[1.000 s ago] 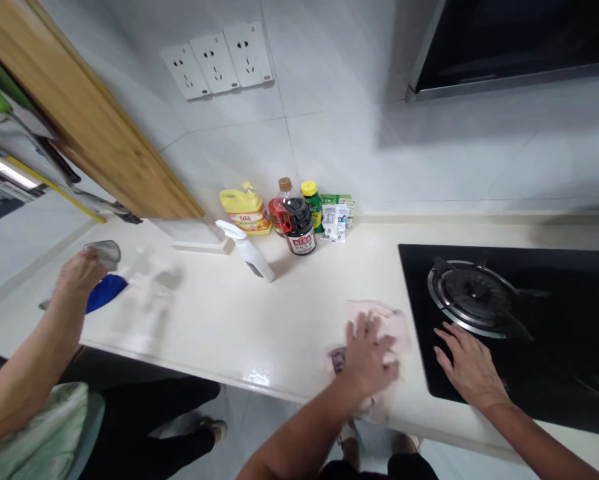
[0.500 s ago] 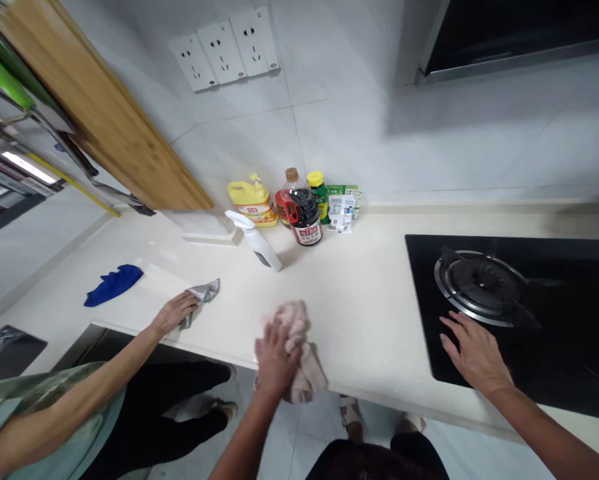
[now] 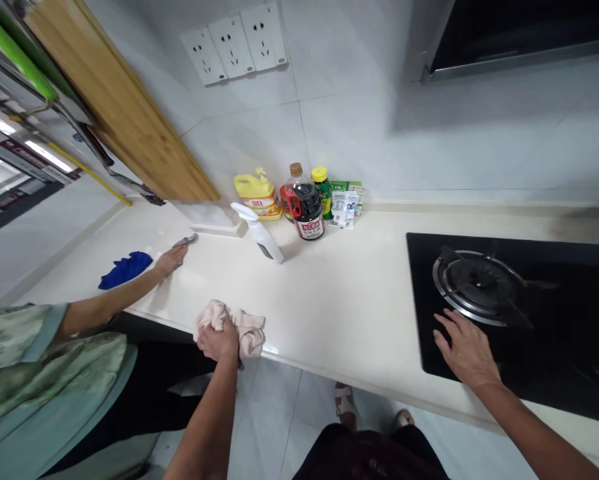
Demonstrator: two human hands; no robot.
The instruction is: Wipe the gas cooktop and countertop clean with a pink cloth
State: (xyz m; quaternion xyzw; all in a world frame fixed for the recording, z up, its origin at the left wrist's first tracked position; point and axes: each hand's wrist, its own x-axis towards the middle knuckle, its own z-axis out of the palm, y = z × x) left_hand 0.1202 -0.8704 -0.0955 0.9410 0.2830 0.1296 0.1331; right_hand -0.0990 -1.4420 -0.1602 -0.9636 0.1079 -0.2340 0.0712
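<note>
My left hand (image 3: pixel 220 341) grips a pale pink cloth (image 3: pixel 249 328) at the front edge of the white countertop (image 3: pixel 329 300). Part of the cloth spreads to the right of the hand and reaches the counter's edge. My right hand (image 3: pixel 465 348) lies with fingers apart on the left part of the black gas stove (image 3: pixel 554 347), just in front of the round burner (image 3: pixel 479 283). It holds nothing. Beyond the cloth stands a white spray bottle (image 3: pixel 262 237).
A co-worker's hand (image 3: pixel 172 259) presses a grey cloth (image 3: pixel 187 240) on the counter's left part, near a blue cloth (image 3: pixel 125 269). By the wall stand a yellow detergent jug (image 3: pixel 259 197), a dark sauce bottle (image 3: pixel 307 210), a green bottle (image 3: pixel 322 192) and packets (image 3: pixel 344 208).
My left hand has slid left along the counter with the pink cloth. The co-worker's hand has moved further back with the grey cloth. My right hand stays by the burner.
</note>
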